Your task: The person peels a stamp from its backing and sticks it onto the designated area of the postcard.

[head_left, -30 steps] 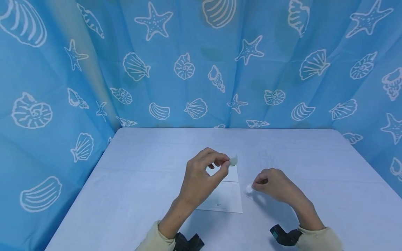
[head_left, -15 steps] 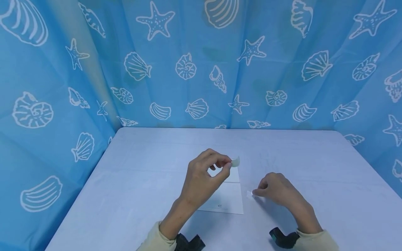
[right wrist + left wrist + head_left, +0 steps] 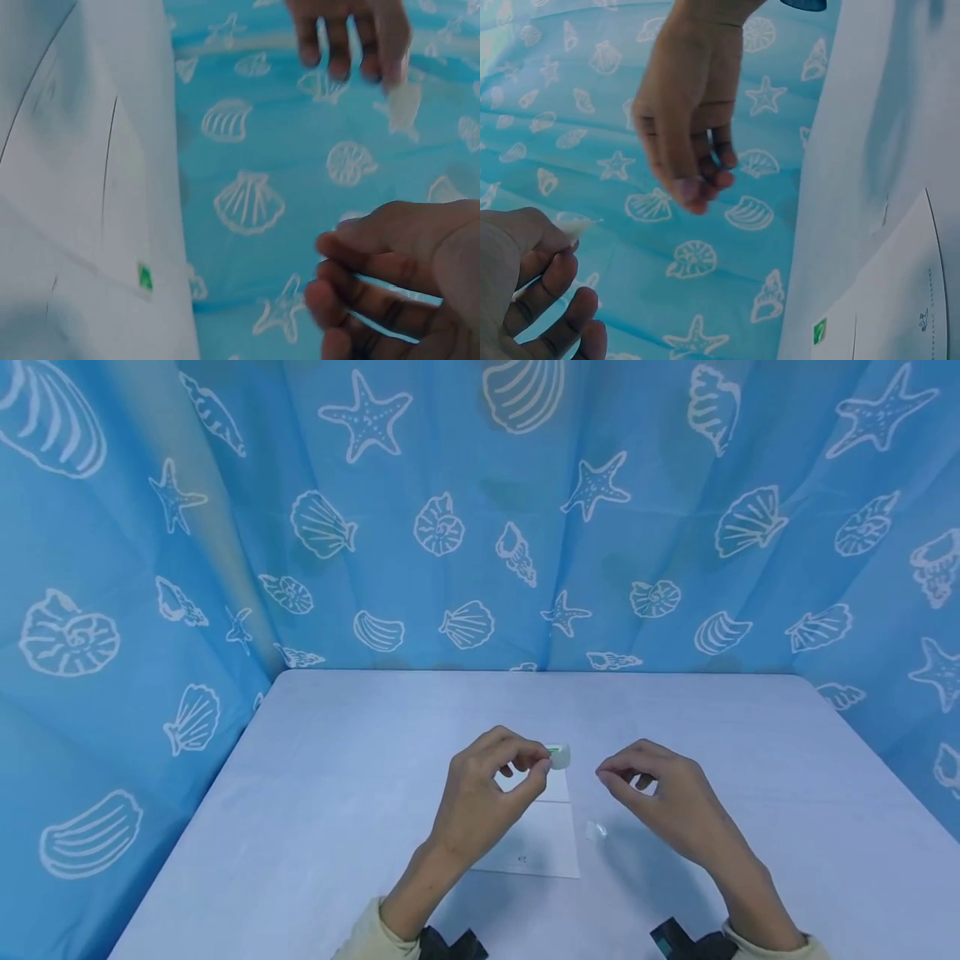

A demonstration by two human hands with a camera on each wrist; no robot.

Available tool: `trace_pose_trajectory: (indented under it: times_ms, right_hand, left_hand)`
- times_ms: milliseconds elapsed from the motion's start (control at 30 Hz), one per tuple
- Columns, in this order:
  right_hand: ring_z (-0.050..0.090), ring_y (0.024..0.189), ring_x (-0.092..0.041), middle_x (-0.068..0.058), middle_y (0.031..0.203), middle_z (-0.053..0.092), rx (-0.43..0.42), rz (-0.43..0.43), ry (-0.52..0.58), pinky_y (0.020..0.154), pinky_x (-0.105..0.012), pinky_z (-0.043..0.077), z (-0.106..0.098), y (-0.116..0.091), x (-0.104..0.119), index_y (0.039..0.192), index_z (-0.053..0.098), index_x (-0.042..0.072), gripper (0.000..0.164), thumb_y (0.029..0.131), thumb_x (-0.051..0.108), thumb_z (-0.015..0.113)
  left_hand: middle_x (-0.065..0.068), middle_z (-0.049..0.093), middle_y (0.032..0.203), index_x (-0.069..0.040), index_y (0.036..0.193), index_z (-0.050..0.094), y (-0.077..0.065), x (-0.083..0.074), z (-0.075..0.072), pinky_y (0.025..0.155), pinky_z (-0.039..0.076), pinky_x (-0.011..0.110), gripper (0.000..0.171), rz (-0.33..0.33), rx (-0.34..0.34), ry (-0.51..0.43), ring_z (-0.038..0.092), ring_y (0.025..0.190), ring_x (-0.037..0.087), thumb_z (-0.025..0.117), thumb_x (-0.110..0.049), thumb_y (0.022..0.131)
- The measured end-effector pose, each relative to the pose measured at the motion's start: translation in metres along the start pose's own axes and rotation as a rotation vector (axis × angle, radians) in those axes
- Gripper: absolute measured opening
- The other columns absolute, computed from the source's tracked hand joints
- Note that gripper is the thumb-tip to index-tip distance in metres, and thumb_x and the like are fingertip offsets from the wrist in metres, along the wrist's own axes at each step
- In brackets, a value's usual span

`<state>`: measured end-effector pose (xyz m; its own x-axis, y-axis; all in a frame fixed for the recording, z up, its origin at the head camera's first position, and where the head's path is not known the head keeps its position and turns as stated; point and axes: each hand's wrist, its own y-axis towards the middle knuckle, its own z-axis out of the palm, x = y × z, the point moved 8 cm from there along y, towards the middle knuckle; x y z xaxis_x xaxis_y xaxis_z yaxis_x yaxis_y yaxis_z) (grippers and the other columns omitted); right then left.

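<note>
My left hand point(image 3: 483, 789) pinches a small, pale, curved translucent piece point(image 3: 561, 758), like a sticker, between thumb and forefinger. In the right wrist view this piece point(image 3: 405, 106) hangs from the fingertips. Across from it my right hand point(image 3: 675, 797) is raised over the table, thumb and forefinger close together, with nothing between them. Below the hands lies a white card point(image 3: 543, 843) with a fold line, partly covered by my left hand in the head view. A green mark point(image 3: 820, 331) sits in one corner of it. A little clear plastic scrap point(image 3: 596, 832) lies beside the card's right edge.
A pale cloth-covered table point(image 3: 337, 752) spreads under both arms. Behind it and at the sides hangs a blue curtain point(image 3: 420, 568) with white shells and starfish. Black wrist mounts point(image 3: 693, 941) sit by both cuffs.
My right hand has let go of the clear plastic scrap on the table and risen toward the left hand. The left hand stays nearly in place, its pale piece turned somewhat.
</note>
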<state>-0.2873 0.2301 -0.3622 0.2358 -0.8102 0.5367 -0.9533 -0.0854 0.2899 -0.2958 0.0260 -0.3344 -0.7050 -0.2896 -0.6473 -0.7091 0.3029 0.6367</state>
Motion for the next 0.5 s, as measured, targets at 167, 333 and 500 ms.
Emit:
trace_pose_trajectory:
  times_ms: [167,333,500]
  right_hand:
    - [0.06,0.086,-0.01,0.013,0.098,0.067,-0.061,0.031,0.118,0.073,-0.03,0.052,-0.009,-0.006,0.017,0.102,0.077,0.024,0.012,0.096,0.032,0.069]
    - [0.063,0.087,-0.013,0.009,0.095,0.067,-0.026,0.08,0.329,0.078,-0.028,0.052,-0.007,-0.01,0.026,0.101,0.076,0.023,0.019,0.097,0.039,0.066]
    - [0.064,0.086,-0.02,0.001,0.089,0.067,0.03,0.138,0.466,0.073,-0.03,0.053,0.005,-0.009,0.023,0.1,0.076,0.017,0.023,0.095,0.039,0.068]
  left_hand:
    - [-0.006,0.066,0.092,-0.012,0.097,0.075,-0.002,-0.006,0.002,0.072,0.052,0.022,0.009,0.092,-0.007,0.144,0.059,0.084,0.008,0.072,-0.008,0.089]
    - [-0.006,0.067,0.091,-0.013,0.094,0.076,-0.003,-0.026,0.006,0.073,0.05,0.021,0.006,0.307,-0.008,0.468,0.059,0.086,0.01,0.073,-0.014,0.088]
    - [-0.006,0.068,0.09,-0.014,0.092,0.077,-0.007,-0.037,0.01,0.073,0.05,0.022,0.008,0.455,-0.028,0.575,0.061,0.087,0.01,0.078,-0.014,0.083]
